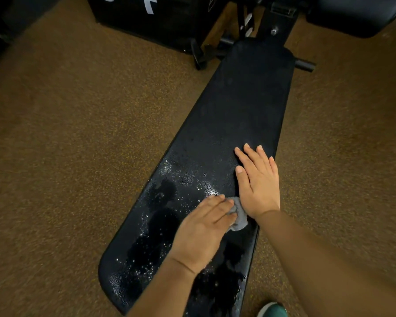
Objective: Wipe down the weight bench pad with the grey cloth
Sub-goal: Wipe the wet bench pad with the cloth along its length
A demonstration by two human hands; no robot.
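Wiping a wet black bench pad [242, 106] with a grey cloth [239, 217].
Left hand [204, 232] pressing flat on the cloth near the pad's right edge, fingers straight; right hand [258, 181] just beside, spread flat on the pad, holding nothing. Droplets [169, 170] scattered across the near end.

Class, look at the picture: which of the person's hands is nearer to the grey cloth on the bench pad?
The left. The left hand lies on the grey cloth, fingers covering part of it. The right hand rests flat on the bench pad just beyond the cloth.
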